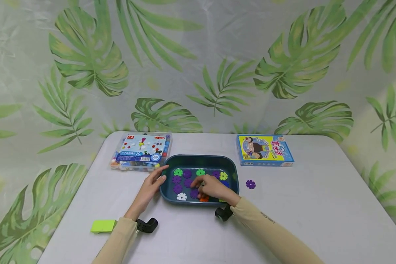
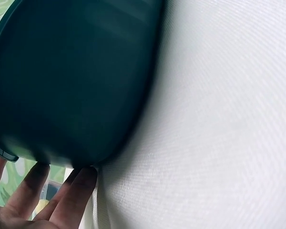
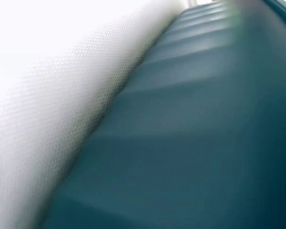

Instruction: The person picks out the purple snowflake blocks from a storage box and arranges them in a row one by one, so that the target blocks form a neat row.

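Observation:
A dark teal tray [image 1: 198, 156] sits mid-table with several flower-shaped plastic discs inside: purple ones [image 1: 178, 188], green ones [image 1: 178, 172], a yellow one [image 1: 223, 176], a white one [image 1: 181, 196] and an orange one [image 1: 204, 198]. My left hand [image 1: 150, 186] rests against the tray's left end. In the left wrist view its fingertips [image 2: 83, 183] touch the outer wall. Over the tray's right half, my right hand [image 1: 212, 187] reaches down with bent fingers among the discs; whether it pinches one is hidden. The right wrist view holds only the tray's ribbed outer side [image 3: 181, 143].
One purple disc [image 1: 250, 184] lies on the table right of the tray. Behind left is a clear case of colourful parts [image 1: 142, 148]; behind right, a blue and yellow box [image 1: 265, 150]. A lime-green block [image 1: 103, 226] lies beside the left forearm.

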{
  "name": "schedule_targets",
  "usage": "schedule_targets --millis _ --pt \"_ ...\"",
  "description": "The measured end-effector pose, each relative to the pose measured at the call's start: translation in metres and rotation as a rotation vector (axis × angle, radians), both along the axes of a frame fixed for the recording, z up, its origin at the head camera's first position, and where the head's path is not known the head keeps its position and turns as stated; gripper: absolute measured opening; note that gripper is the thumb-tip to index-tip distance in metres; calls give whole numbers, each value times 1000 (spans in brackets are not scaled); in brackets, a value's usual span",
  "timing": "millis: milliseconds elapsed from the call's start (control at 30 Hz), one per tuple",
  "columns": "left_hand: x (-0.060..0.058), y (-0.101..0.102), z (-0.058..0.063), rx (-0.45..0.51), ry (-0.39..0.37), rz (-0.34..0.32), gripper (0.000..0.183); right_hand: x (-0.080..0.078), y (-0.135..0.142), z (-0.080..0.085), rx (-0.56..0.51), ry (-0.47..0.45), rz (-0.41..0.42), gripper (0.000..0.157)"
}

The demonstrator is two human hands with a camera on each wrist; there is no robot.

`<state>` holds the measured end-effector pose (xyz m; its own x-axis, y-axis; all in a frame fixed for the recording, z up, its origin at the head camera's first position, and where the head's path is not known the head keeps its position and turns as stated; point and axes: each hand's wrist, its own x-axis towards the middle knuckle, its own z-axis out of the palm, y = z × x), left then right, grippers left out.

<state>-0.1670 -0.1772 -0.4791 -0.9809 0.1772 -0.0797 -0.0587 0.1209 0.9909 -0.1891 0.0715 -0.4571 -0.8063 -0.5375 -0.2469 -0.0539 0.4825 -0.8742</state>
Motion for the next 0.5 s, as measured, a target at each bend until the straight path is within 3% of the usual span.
schedule_targets --millis 200,500 --pt "-1 -1 -4 14 14 9 42 1 -4 1 -7 -22 45 27" --pt "-1 0 -4 31 12 3 42 2 -10 -2 29 47 26 22"
